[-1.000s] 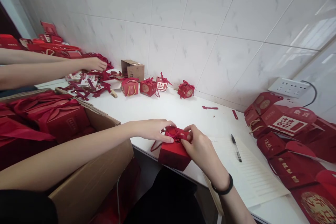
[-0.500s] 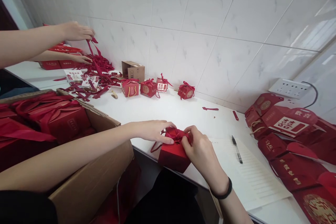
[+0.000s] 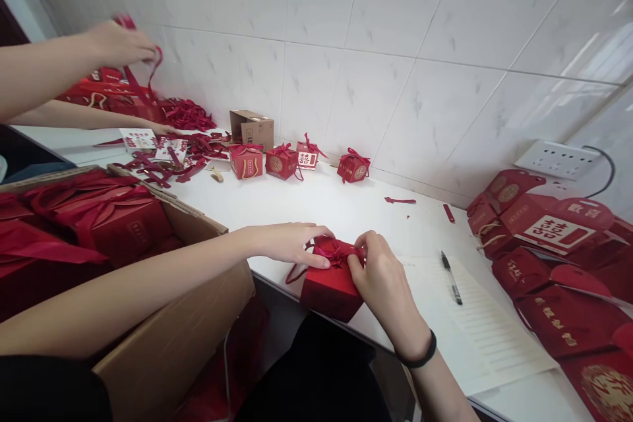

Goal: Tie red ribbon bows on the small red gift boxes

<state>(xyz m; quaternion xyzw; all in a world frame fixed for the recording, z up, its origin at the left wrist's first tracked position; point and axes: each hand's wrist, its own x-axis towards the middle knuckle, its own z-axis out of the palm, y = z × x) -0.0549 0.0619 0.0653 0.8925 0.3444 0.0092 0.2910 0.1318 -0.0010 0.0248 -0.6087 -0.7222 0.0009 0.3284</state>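
Observation:
A small red gift box (image 3: 329, 287) sits at the near edge of the white counter (image 3: 341, 211), with a red ribbon (image 3: 335, 252) gathered on its top. My left hand (image 3: 289, 244) rests on the box's upper left and pinches the ribbon. My right hand (image 3: 378, 273) is closed on the ribbon at the box's upper right. A loop of ribbon hangs off the box's left side. A black band circles my right wrist.
A cardboard carton (image 3: 163, 336) of red boxes stands at left. Three finished boxes (image 3: 281, 161) and a fourth (image 3: 353, 168) line the wall by a brown box (image 3: 252, 128). A pen (image 3: 452, 268) lies on lined paper (image 3: 489, 330). Flat red boxes (image 3: 554, 257) are piled at right. Another person's hands (image 3: 116, 43) lift ribbons far left.
My hands stay on the box's ribbon, shifting only slightly. The other person's upper hand has risen from the ribbon pile, pulling a ribbon up.

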